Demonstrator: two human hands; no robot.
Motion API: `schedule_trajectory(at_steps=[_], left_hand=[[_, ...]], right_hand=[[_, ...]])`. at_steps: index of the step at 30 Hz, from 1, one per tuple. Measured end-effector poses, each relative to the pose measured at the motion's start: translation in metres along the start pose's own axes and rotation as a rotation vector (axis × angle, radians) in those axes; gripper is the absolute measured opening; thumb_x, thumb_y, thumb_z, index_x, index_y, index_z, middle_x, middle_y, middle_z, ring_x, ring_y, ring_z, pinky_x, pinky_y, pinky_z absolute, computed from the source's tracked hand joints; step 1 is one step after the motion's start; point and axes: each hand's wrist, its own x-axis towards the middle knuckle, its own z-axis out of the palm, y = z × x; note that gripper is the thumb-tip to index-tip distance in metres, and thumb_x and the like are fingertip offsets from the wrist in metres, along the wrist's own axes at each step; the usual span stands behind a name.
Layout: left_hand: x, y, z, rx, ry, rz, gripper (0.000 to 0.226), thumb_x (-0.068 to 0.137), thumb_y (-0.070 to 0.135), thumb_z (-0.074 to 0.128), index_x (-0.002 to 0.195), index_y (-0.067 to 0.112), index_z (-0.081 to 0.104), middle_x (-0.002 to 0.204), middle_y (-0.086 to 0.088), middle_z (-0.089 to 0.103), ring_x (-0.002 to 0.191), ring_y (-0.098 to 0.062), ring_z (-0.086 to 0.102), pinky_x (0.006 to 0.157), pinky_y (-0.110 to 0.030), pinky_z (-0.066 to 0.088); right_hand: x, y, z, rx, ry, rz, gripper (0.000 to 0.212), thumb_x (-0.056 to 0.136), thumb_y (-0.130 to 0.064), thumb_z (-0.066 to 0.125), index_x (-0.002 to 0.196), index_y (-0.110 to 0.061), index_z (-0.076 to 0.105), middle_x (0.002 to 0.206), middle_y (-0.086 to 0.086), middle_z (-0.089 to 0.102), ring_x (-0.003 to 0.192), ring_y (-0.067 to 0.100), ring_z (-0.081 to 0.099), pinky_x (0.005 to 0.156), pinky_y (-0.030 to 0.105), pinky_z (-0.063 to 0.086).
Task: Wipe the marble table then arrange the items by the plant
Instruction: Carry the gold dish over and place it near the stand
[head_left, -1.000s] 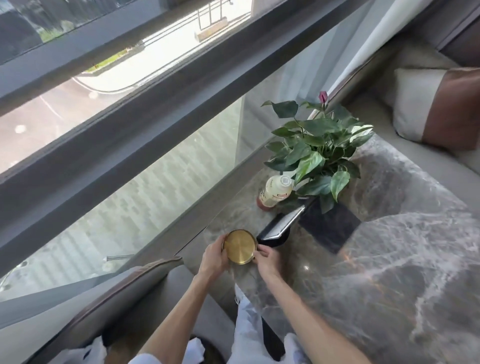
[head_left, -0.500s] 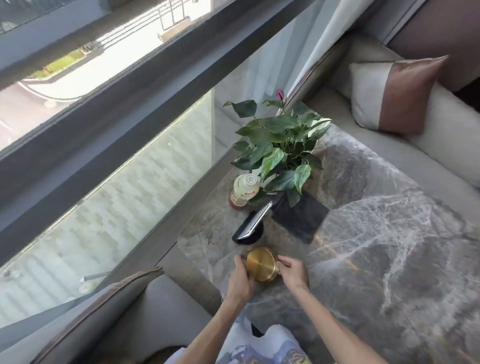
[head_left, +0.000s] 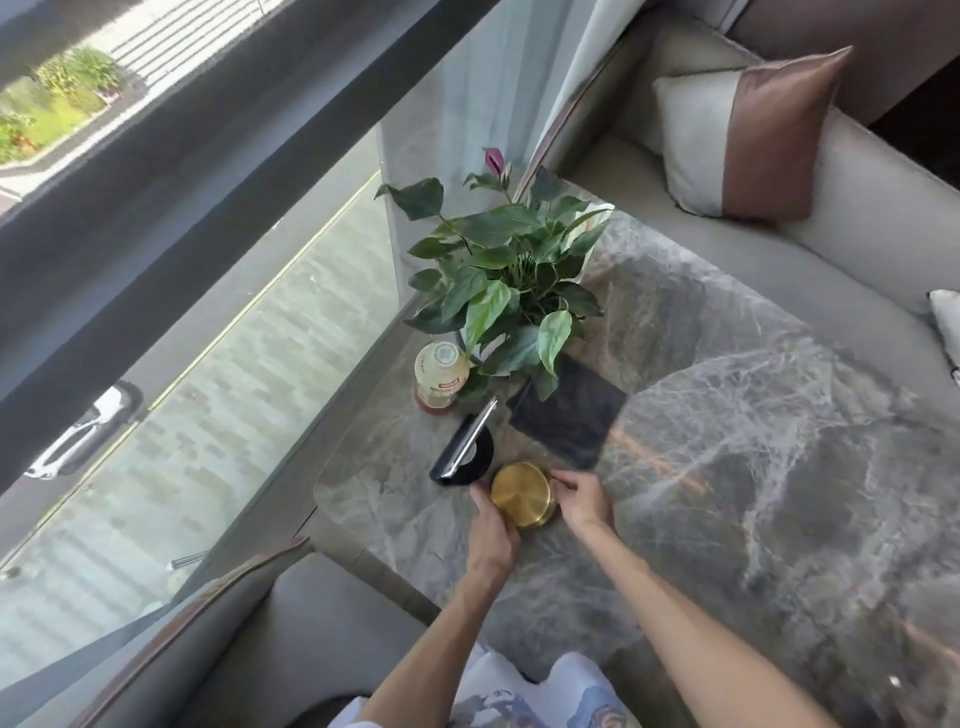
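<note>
Between both hands (head_left: 493, 535), gold tin (head_left: 521, 494).

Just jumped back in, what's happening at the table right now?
A person has both hands on a round brass-coloured metal tin on the grey marble table: left hand on its left side, right hand on its right. It sits close to the green potted plant, next to a black phone stand holding a tilted phone, a dark square cloth and a pale drink bottle.
</note>
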Motion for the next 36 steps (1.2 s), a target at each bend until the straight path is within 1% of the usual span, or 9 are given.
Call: schedule_trajectory(at_steps=[3, 5, 9, 15, 19, 24, 28, 31, 36], left_hand=[[-0.001, 0.001, 0.003, 0.002, 0.001, 0.009, 0.054, 0.086, 0.002, 0.042, 0.134, 0.005, 0.019, 0.111, -0.020, 0.060, 0.088, -0.040, 0.062, 0.071, -0.035, 0.041], [0.000, 0.000, 0.004, -0.005, -0.010, 0.012, 0.061, 0.086, 0.002, 0.043, 0.139, 0.005, 0.013, 0.116, -0.019, 0.058, 0.093, -0.040, 0.061, 0.078, -0.040, 0.045], [0.002, -0.004, 0.008, 0.026, -0.031, 0.024, 0.064, 0.088, 0.004, 0.045, 0.141, 0.004, 0.010, 0.118, -0.021, 0.057, 0.099, -0.043, 0.060, 0.084, -0.043, 0.047], [0.002, -0.007, 0.009, 0.024, -0.035, 0.036, 0.055, 0.091, 0.005, 0.048, 0.137, 0.003, 0.017, 0.112, -0.020, 0.059, 0.098, -0.041, 0.061, 0.080, -0.039, 0.045], [0.004, -0.010, 0.011, 0.008, -0.040, 0.015, 0.045, 0.090, 0.005, 0.050, 0.126, 0.008, 0.024, 0.097, -0.010, 0.056, 0.092, -0.039, 0.062, 0.072, -0.032, 0.042], [0.005, -0.014, 0.012, 0.006, -0.031, 0.045, 0.041, 0.090, 0.007, 0.052, 0.123, 0.009, 0.027, 0.096, -0.006, 0.056, 0.090, -0.036, 0.062, 0.071, -0.031, 0.041], [0.002, -0.016, 0.013, -0.006, 0.002, 0.060, 0.042, 0.091, 0.009, 0.053, 0.125, 0.008, 0.028, 0.099, -0.012, 0.059, 0.090, -0.036, 0.062, 0.072, -0.034, 0.042], [0.000, -0.017, 0.012, 0.007, -0.001, 0.061, 0.047, 0.092, 0.012, 0.053, 0.130, 0.012, 0.026, 0.101, -0.015, 0.062, 0.089, -0.037, 0.063, 0.071, -0.034, 0.043], [-0.005, -0.014, 0.007, 0.024, 0.006, 0.015, 0.062, 0.093, 0.015, 0.053, 0.146, 0.014, 0.022, 0.123, -0.014, 0.059, 0.104, -0.037, 0.061, 0.086, -0.037, 0.045]], right_hand=[[0.006, 0.007, 0.000, 0.025, -0.017, -0.003, 0.022, 0.088, -0.024, 0.066, 0.108, -0.024, 0.074, 0.117, 0.001, 0.072, 0.111, 0.021, 0.065, 0.091, 0.025, 0.046], [0.009, 0.009, -0.001, 0.039, -0.021, -0.009, 0.022, 0.087, -0.022, 0.067, 0.109, -0.023, 0.074, 0.117, 0.001, 0.072, 0.112, 0.020, 0.065, 0.095, 0.027, 0.046], [0.012, 0.014, -0.004, 0.072, -0.023, -0.018, 0.023, 0.087, -0.019, 0.068, 0.109, -0.020, 0.074, 0.115, 0.001, 0.072, 0.111, 0.019, 0.065, 0.097, 0.027, 0.046], [0.017, 0.020, -0.005, 0.090, -0.047, -0.034, 0.022, 0.087, -0.018, 0.067, 0.108, -0.018, 0.075, 0.112, 0.002, 0.073, 0.109, 0.019, 0.066, 0.098, 0.028, 0.048], [0.018, 0.021, -0.005, 0.094, -0.057, -0.022, 0.022, 0.088, -0.022, 0.067, 0.109, -0.021, 0.074, 0.113, 0.000, 0.073, 0.108, 0.017, 0.066, 0.099, 0.030, 0.048], [0.019, 0.023, -0.006, 0.087, -0.085, -0.032, 0.024, 0.088, -0.022, 0.067, 0.111, -0.021, 0.073, 0.113, -0.002, 0.073, 0.108, 0.017, 0.066, 0.102, 0.034, 0.048], [0.017, 0.023, -0.007, 0.106, -0.131, -0.037, 0.030, 0.089, -0.019, 0.066, 0.119, -0.015, 0.069, 0.119, 0.002, 0.070, 0.113, 0.019, 0.064, 0.105, 0.037, 0.046], [0.013, 0.021, -0.009, 0.099, -0.141, -0.064, 0.033, 0.090, -0.019, 0.065, 0.122, -0.013, 0.066, 0.124, 0.001, 0.067, 0.117, 0.017, 0.061, 0.106, 0.030, 0.043], [0.003, 0.021, -0.012, 0.123, -0.175, -0.075, 0.034, 0.092, -0.020, 0.064, 0.125, -0.013, 0.065, 0.127, 0.003, 0.066, 0.117, 0.016, 0.060, 0.102, 0.023, 0.041]])
